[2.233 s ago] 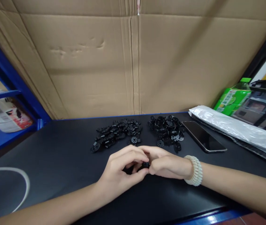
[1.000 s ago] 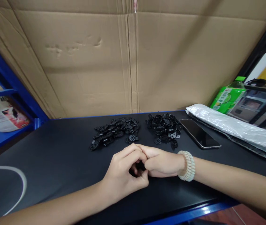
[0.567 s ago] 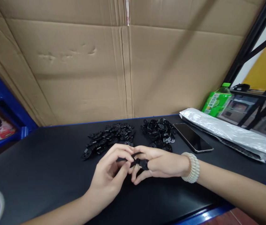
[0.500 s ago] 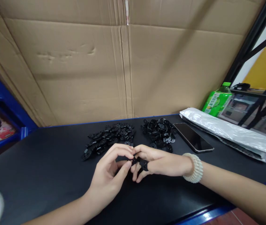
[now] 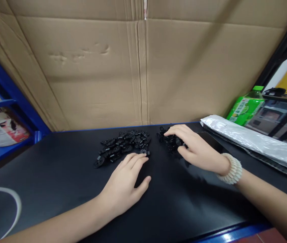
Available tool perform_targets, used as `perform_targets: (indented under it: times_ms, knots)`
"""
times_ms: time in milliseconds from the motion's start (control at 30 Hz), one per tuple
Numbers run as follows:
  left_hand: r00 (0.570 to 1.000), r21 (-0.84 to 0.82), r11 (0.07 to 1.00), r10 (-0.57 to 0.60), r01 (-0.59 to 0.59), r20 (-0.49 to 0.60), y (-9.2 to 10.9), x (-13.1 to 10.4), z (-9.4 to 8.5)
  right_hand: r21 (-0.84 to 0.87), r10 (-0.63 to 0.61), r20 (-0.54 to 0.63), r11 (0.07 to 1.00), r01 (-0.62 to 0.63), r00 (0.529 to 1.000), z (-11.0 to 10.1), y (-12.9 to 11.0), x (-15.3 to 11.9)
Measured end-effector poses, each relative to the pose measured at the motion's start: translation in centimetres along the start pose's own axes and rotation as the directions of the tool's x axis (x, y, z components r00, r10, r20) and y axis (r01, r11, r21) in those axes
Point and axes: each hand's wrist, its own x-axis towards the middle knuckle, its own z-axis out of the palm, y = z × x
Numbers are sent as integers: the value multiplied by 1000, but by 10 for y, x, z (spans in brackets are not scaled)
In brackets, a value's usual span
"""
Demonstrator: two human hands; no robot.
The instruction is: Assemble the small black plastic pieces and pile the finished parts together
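Note:
My left hand point(image 5: 126, 182) is open, palm down, its thumb spread from the fingers. Its fingertips are at the near right edge of a pile of small black plastic pieces point(image 5: 123, 143), by a round part with holes in it point(image 5: 143, 152). Over a second heap of thin black plastic parts point(image 5: 170, 143), to the right, my right hand point(image 5: 196, 148) reaches with index finger and thumb apart. Its other fingers and part of that heap are hidden under the hand. No piece shows between its fingertips.
A phone point(image 5: 212, 141) lies partly behind my right hand. Beyond it is a silvery white plastic package point(image 5: 249, 143), with a green-labelled bottle point(image 5: 246, 106) behind. Cardboard point(image 5: 92, 74) stands along the back of the black table point(image 5: 64, 182). A white cable point(image 5: 14, 195) curves at left.
My hands have come apart from the small black part they held together. The right moved to the right heap, the left opened beside the left pile. The view has shifted slightly.

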Motion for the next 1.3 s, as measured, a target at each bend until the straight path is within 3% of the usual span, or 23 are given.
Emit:
perform_targets:
  times_ms: [167,333,500,633,733,800,867,933,1000,1033,1100,1300]
  knots:
    - [1000,-23,1000,-17,17,-6,3,-1,0,122,8,-25,992,-5,1000,15,-21,-4]
    - [996,30,999,-38,40,-84,-3,3,0,207,66,137,974,-93,988,33,-28,-10]
    - [995,70,996,-42,49,-95,-17,6,2,73,-31,245,997,13,969,45,-33,-14]
    - [992,-3,998,-58,58,-112,-22,7,3,66,-110,321,993,94,941,46,-36,-15]
    - [963,-71,997,-46,28,-265,-18,9,-3,119,-106,303,990,72,947,46,-35,-16]
    - [925,-120,993,-25,-23,-380,-11,9,-7,234,-54,263,972,-10,963,46,-35,-16]
    - [912,-209,974,-8,-85,-410,-1,7,-9,466,84,271,860,-207,959,46,-36,-14]
    - [929,-328,936,-4,-127,-369,9,3,-9,713,191,413,540,-447,890,45,-39,-12]
    - [946,-419,895,13,-155,-323,19,0,-6,796,138,567,163,-583,812,43,-43,-10]
    - [953,-447,879,26,-165,-301,23,-2,-5,794,85,602,42,-606,794,42,-45,-9]
    - [963,-476,862,49,-175,-266,29,-3,-3,789,29,614,-57,-612,789,42,-48,-9]
    - [969,-495,849,70,-183,-238,34,-1,-3,758,-30,646,-93,-646,763,52,-50,-10]
